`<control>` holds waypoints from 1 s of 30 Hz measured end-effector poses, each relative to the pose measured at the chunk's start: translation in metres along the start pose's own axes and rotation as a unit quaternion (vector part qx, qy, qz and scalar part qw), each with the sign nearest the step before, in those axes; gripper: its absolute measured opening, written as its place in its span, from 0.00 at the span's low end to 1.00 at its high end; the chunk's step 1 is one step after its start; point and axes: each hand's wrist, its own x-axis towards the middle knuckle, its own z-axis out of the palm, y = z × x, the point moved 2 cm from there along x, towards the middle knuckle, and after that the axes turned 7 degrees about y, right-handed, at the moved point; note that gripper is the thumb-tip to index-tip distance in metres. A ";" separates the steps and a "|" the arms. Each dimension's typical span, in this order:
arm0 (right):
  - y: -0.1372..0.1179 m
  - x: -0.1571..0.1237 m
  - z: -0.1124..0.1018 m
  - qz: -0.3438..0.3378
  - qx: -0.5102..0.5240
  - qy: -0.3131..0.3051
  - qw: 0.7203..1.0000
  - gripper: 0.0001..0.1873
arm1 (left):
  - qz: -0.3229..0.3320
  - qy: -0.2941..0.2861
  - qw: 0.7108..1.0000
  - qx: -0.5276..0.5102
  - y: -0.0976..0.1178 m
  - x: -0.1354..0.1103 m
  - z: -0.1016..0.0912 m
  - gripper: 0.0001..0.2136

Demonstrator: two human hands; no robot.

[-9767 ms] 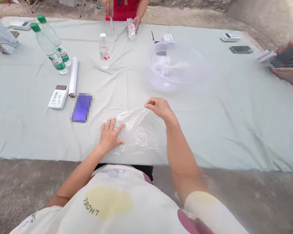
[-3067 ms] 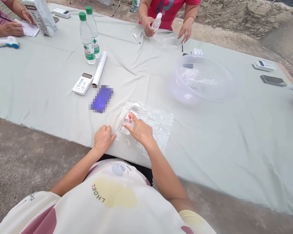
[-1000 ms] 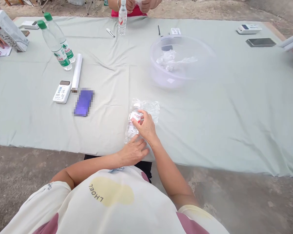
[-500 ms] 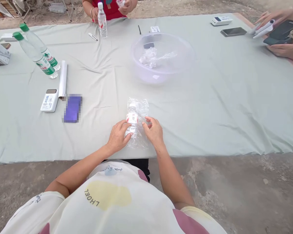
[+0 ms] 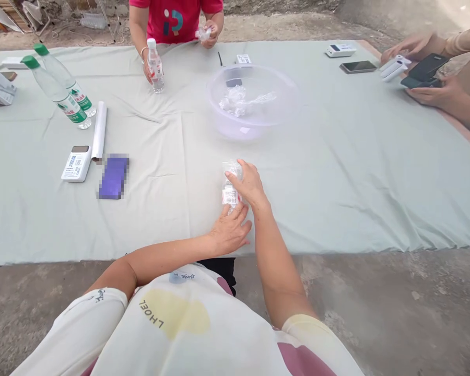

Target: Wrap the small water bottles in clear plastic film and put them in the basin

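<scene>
A small clear plastic bottle (image 5: 230,196) with a red-and-white label lies on the cloth in front of me, cap end pointing away, wrapped in thin clear film (image 5: 230,166). My right hand (image 5: 249,184) curls over its neck end from the right, thumb and fingers on the film and bottle; the cap is mostly hidden. Across the lower end lies my left hand (image 5: 232,230), fingers stretched and spread, fingertips touching the bottle. The base is covered by that hand.
Beyond stands a translucent basin (image 5: 254,122) holding crumpled film (image 5: 233,100). To the left are green-capped bottles (image 5: 71,107), a white roll (image 5: 99,130), a white device (image 5: 76,164) and a blurred purple packet (image 5: 114,177). A person opposite holds a bottle (image 5: 155,68); another's hands (image 5: 434,94) hold a phone.
The film, spread flat beside the bottle before, is now around it, and the bottle has rolled right. My left hand moved right over the lower end; my right hand moved up to the neck.
</scene>
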 end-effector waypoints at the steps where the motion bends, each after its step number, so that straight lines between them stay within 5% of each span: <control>1: 0.000 0.006 0.005 0.005 -0.019 -0.030 0.999 0.39 | 0.010 -0.001 1.000 -0.015 0.002 0.002 0.001 0.25; 7: 0.013 0.013 0.014 0.035 -0.099 -0.058 0.993 0.27 | 0.084 0.025 0.982 -0.166 -0.014 -0.014 0.005 0.13; 10: 0.024 0.008 0.007 0.082 -0.093 -0.033 0.992 0.18 | -0.009 0.058 0.976 -0.211 -0.031 -0.038 0.009 0.15; 14: 0.024 -0.004 -0.005 0.144 0.058 -0.037 0.987 0.15 | -0.116 0.043 0.952 -0.282 -0.036 -0.064 0.020 0.26; 17: 0.006 -0.016 -0.017 0.121 0.165 -0.035 0.978 0.16 | -0.210 0.076 0.892 -0.392 -0.034 -0.071 0.022 0.33; 20: -0.025 -0.030 -0.035 0.025 0.199 0.052 0.978 0.16 | -0.368 0.097 0.758 -0.530 -0.041 -0.072 0.015 0.33; 24: -0.066 -0.049 -0.053 -0.136 0.270 0.154 0.941 0.18 | -0.428 0.067 0.494 -0.754 -0.055 -0.073 -0.009 0.21; 27: -0.084 -0.061 -0.053 -0.239 0.321 0.123 0.908 0.16 | -0.406 0.093 0.318 -0.852 -0.069 -0.081 -0.030 0.17; 30: -0.096 -0.073 -0.042 -0.307 0.363 0.055 0.878 0.15 | -0.414 0.136 0.209 -0.876 -0.078 -0.091 -0.039 0.13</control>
